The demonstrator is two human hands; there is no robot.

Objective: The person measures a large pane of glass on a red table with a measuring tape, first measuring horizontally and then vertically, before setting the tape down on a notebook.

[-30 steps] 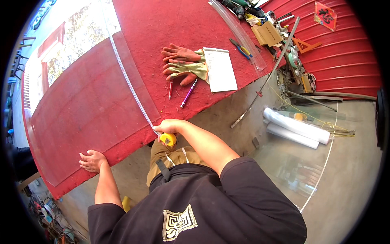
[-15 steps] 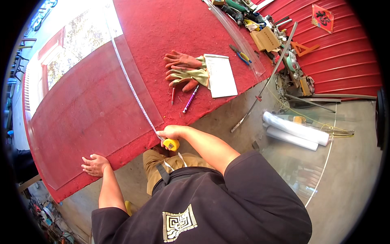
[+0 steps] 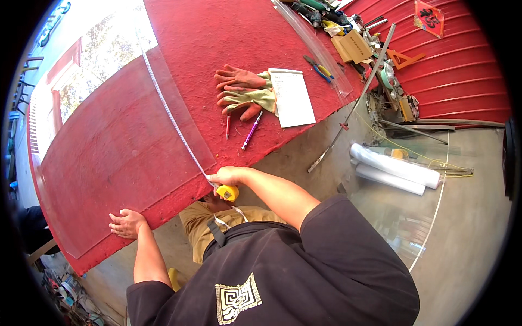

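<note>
A large clear glass sheet [image 3: 117, 141] lies on the red-covered table [image 3: 217, 32], mirroring a window at its far end. My right hand [image 3: 225, 176] grips a yellow tape measure [image 3: 228, 193] at the near table edge. Its white blade [image 3: 174, 121] runs out across the glass, close to the sheet's right side; the far end fades into glare. At the lower left, my left hand [image 3: 128, 223] rests flat with fingers spread on the near edge of the glass.
Red-and-green work gloves [image 3: 244, 92], a notepad [image 3: 293, 98], a red pencil [image 3: 228, 126], a purple pen [image 3: 252, 130] and pliers [image 3: 318, 68] lie on the table's right part. White rolls [image 3: 396, 167] and glass sheets stand beyond on the floor. A long metal bar [image 3: 353, 103] leans at the table's right corner.
The view has shifted slightly, so the table and its things sit a little further left and up. Both hands keep their places on the tape measure and the glass.
</note>
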